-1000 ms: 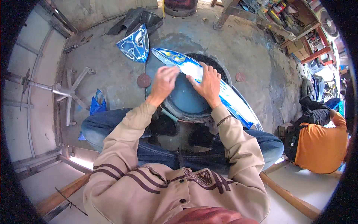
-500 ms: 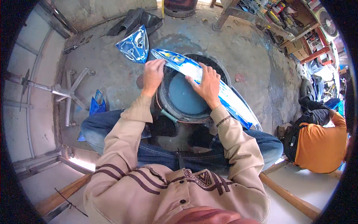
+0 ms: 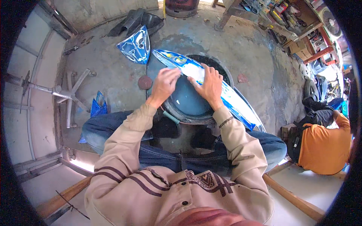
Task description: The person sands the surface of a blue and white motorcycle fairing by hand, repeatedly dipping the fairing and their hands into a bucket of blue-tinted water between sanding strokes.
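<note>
Blue and white plastic, a long curved body panel point(image 3: 211, 84), lies slantwise across the rim of a round dark basin point(image 3: 188, 103) that sits on the concrete floor point(image 3: 113, 75) between the person's knees. The panel runs from a pointed tip at the far left down to the near right, past the person's right thigh.

Both hands rest on the panel over the basin. The left hand point(image 3: 163, 84) lies with its fingers curled down onto the panel's upper stretch; whether it pinches anything beneath cannot be told. The right hand point(image 3: 209, 86) is spread flat, fingers splayed and pressing on the panel just right of the left hand. The two hands are close together, nearly touching at the fingertips.

The basin holds greyish-blue water. A small round rusty disc point(image 3: 144, 82) lies on the floor just left of the basin. Farther off, at the far left, a second, triangular blue panel point(image 3: 135, 47) lies flat, with a black plastic cover point(image 3: 137, 20) beyond it. A metal stand with spread legs point(image 3: 68, 94) lies to the left. At the right edge another person in an orange shirt point(image 3: 322, 147) sits turned away.
</note>
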Available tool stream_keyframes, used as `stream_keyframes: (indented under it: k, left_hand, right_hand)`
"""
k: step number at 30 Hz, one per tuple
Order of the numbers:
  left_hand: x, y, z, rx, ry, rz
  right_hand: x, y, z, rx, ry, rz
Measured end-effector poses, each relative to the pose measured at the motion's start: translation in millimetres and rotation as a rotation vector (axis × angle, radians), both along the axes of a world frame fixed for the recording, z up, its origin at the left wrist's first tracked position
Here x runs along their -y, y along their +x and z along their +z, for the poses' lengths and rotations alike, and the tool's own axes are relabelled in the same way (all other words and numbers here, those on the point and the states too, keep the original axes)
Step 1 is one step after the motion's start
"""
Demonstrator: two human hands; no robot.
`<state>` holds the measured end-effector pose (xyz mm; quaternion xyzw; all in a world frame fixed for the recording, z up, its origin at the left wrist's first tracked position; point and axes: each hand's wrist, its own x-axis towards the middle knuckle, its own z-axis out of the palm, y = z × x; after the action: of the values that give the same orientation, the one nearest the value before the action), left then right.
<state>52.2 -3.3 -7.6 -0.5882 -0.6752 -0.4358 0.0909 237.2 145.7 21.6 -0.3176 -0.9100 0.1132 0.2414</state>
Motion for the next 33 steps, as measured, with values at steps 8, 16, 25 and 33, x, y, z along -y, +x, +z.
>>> stream_keyframes:
  k: [8, 16, 25, 33]
  left_hand:
    - [-4, -18, -1, 0.024, -0.02, 0.162]
    - [-2, -37, 3, -0.005, -0.114, 0.278]
    - [0, -22, 7, -0.202, -0.109, 0.348]
    - [-3, -18, 6, -0.13, -0.12, 0.182]
  right_hand:
    - [1, -4, 2, -0.003, -0.01, 0.002]
    - [5, -6, 4, -0.031, -0.019, 0.019]
    - [3, -3, 6, -0.021, -0.001, 0.011]
    - [2, -2, 4, -0.013, -0.01, 0.008]
